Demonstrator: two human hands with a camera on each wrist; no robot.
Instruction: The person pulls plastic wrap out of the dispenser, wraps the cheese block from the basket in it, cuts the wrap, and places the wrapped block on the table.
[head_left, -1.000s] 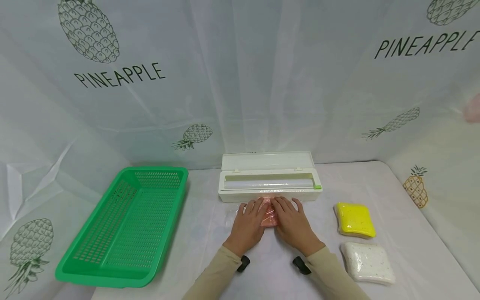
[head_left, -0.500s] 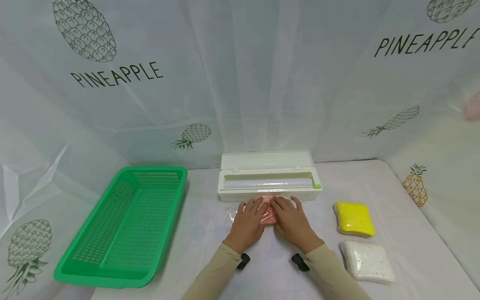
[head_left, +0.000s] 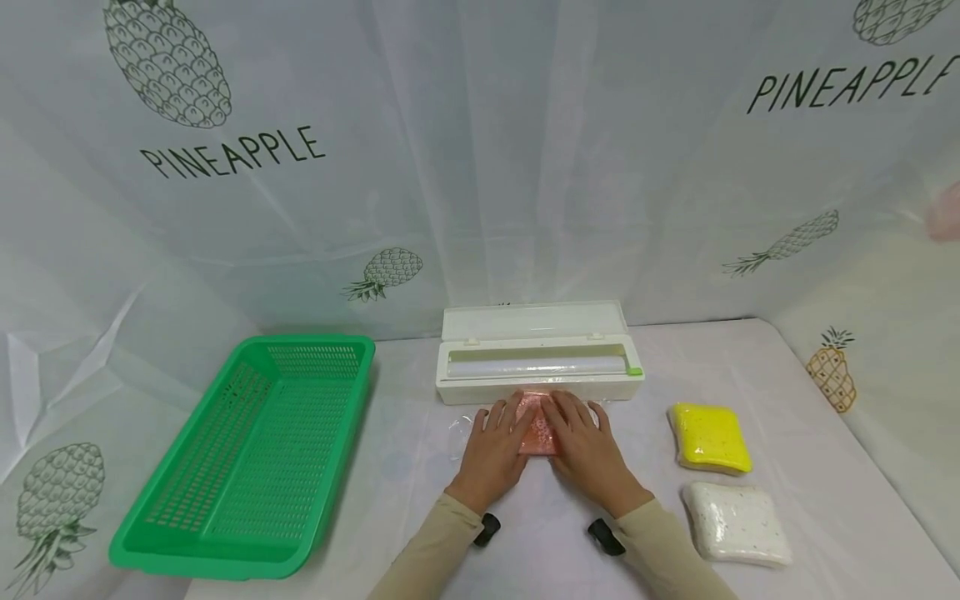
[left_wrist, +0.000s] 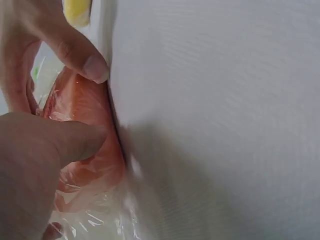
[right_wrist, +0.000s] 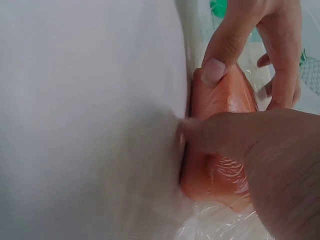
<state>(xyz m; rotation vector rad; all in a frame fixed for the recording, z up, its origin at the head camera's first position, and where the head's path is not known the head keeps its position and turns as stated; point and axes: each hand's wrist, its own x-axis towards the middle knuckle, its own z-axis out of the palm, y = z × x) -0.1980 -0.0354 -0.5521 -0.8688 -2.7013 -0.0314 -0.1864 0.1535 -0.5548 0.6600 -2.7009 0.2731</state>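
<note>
A salmon-pink block (head_left: 538, 429) lies on the white cloth just in front of the white cling film box. Clear cling film (head_left: 460, 433) covers it and sticks out loosely on both sides. My left hand (head_left: 489, 454) grips its left side and my right hand (head_left: 592, 454) its right side, fingers over the top. Both wrist views show the thumbs against the near face of the pink block (left_wrist: 92, 175), with the film wrinkled over it. Its underside is hidden. The cling film box (head_left: 480, 392) has its lid (head_left: 532, 321) raised, showing the film roll (head_left: 536, 367).
A green plastic basket (head_left: 217, 565) stands on the left. To the right lie a yellow wrapped block (head_left: 710, 437) and, nearer, a white wrapped block (head_left: 737, 523). A pineapple-print curtain (head_left: 510, 167) encloses the back and sides of the table.
Both hands stay at the pink block, with small shifts of the fingers. The block's top shows a little more between them, slightly nearer me than half a second ago.
</note>
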